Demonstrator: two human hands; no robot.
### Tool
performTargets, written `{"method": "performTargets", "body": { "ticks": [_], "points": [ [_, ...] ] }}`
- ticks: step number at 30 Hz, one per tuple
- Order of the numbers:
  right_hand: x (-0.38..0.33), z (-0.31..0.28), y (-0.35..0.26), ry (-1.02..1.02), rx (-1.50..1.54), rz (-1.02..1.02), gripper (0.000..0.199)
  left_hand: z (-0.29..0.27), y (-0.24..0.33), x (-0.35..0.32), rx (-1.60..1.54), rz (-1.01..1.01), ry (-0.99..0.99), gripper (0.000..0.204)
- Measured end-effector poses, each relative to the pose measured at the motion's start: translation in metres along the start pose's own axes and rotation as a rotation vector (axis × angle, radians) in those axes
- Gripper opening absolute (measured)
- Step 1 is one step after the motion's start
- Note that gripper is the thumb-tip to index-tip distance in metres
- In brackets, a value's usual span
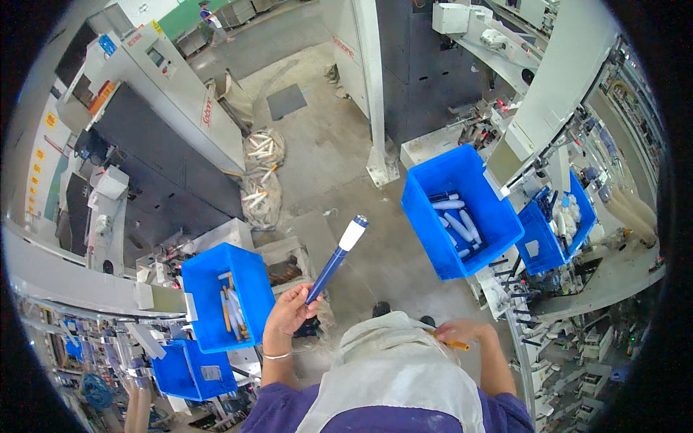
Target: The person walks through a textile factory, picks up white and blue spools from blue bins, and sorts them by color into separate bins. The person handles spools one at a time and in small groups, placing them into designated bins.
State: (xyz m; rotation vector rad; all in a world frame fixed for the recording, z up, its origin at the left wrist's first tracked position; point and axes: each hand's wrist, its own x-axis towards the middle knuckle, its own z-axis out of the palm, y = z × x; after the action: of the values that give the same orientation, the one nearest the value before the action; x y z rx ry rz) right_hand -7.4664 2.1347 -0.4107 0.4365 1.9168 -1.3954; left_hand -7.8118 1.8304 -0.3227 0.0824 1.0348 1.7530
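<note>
My left hand [290,310] is closed around the lower end of a long, tapered dark-blue yarn bobbin [336,260]. The bobbin tilts up and to the right, with a white band of yarn near its top. At the right side of my pale apron [393,368], my right hand [463,332] grips an orange bobbin [455,345]. Only part of that bobbin shows, and the fingers are partly hidden. Left of my left hand, a blue bin [254,258] holds orange and pale bobbins. A larger blue bin [424,245] at the right contains pale, yarn-wound and dark-blue bobbins.
Textile machines [180,173] flank the aisle. Smaller blue bins stand at the lower left [173,375] and far right [535,249]. Sacks [261,209] with pale bobbins lie on the floor ahead. Another sack stands beyond my left hand. A person [211,22] walks far off.
</note>
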Motion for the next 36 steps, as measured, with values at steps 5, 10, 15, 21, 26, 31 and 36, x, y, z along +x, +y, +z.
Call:
{"method": "performTargets", "body": {
  "ticks": [5,10,15,21,26,31,36],
  "points": [
    [0.048,-0.051,-0.129,0.566,0.056,-0.416,0.047,0.017,-0.002,0.0,-0.26,-0.067,-0.166,0.023],
    [0.079,-0.064,-0.245,0.2,0.769,-1.009,0.053,0.057,-0.03,-0.01,-0.512,-0.225,-0.295,0.031],
    [0.069,-0.061,-0.28,-0.08,0.812,-0.962,0.039,0.099,-0.054,-0.027,-0.587,-0.087,-0.263,0.031],
    [0.056,-0.056,-0.271,0.168,0.701,-0.859,0.029,0.132,-0.06,-0.027,0.449,0.453,0.303,0.049],
    [0.047,-0.047,-0.258,0.465,0.578,-0.883,0.027,0.15,-0.055,-0.006,0.583,0.654,0.365,0.054],
    [0.036,-0.05,-0.243,0.706,0.373,-0.817,0.031,0.172,-0.069,0.023,0.492,0.623,0.266,0.058],
    [0.034,-0.062,-0.218,0.571,0.589,-0.728,0.029,0.18,-0.07,0.033,-0.023,0.425,0.034,0.051]
  ]
}}
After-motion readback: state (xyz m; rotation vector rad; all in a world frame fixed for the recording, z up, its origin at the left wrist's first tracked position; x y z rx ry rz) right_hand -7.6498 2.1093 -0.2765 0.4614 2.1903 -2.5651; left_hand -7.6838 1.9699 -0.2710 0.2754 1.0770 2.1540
